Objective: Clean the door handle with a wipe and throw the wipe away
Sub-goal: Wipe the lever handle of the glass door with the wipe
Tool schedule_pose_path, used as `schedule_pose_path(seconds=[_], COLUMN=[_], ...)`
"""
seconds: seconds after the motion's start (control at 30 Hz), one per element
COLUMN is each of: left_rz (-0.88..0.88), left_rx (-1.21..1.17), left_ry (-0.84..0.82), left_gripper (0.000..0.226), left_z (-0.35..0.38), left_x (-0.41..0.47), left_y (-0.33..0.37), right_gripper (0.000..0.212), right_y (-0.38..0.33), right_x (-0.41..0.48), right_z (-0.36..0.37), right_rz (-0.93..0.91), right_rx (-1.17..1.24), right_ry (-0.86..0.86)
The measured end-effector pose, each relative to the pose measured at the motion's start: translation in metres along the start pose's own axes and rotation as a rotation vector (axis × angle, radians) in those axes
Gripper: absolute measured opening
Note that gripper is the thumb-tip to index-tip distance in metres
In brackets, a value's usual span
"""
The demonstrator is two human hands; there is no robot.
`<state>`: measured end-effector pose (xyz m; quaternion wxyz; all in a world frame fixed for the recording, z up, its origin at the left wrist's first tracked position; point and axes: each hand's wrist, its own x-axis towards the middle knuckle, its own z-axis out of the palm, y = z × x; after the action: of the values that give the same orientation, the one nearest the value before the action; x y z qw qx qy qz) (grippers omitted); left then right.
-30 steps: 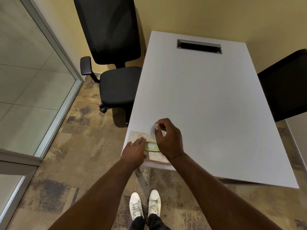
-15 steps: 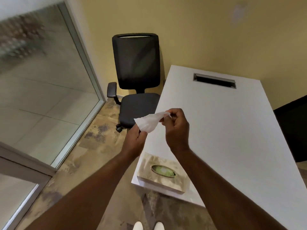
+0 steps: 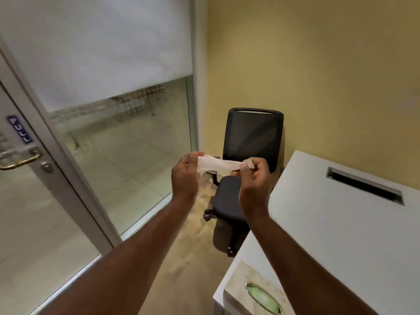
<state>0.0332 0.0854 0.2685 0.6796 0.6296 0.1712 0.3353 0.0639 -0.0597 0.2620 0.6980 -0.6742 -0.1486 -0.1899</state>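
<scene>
A thin white wipe is stretched flat between both hands at chest height. My left hand pinches its left end and my right hand pinches its right end. The brass door handle sits at the far left edge on a glass door, under a blue PULL sign, well to the left of my hands. The beige wipe box with a green oval opening lies on the white table's near corner, below my right forearm.
A black office chair stands behind my hands against the yellow wall. The white table with a cable slot fills the right side. A glass partition with a lowered blind runs along the left. Patterned carpet lies below.
The view has swung up and left, bringing the door handle into sight. My hands rose from the box with the wipe and pulled it out wide between them.
</scene>
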Motion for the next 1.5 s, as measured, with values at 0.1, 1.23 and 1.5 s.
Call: schedule_pose_path(seconds=[0.1,1.23,1.5], left_rz=[0.050,0.204,0.038], left_rx=[0.012,0.191,-0.038], left_ry=[0.086,0.477,0.623], left_gripper=[0.031,0.064,0.015], left_z=[-0.027,-0.405,-0.456], left_x=[0.019,0.141,0.179], left_y=[0.028,0.148,0.113], right_gripper=[0.016,0.024,0.019], right_y=[-0.015,-0.154,-0.129], right_x=[-0.002,-0.096,-0.104], right_z=[0.029,0.470,0.544], right_rz=[-0.003,0.027,0.476], right_rx=[0.072,0.233,0.479], right_ry=[-0.080,-0.500,-0.599])
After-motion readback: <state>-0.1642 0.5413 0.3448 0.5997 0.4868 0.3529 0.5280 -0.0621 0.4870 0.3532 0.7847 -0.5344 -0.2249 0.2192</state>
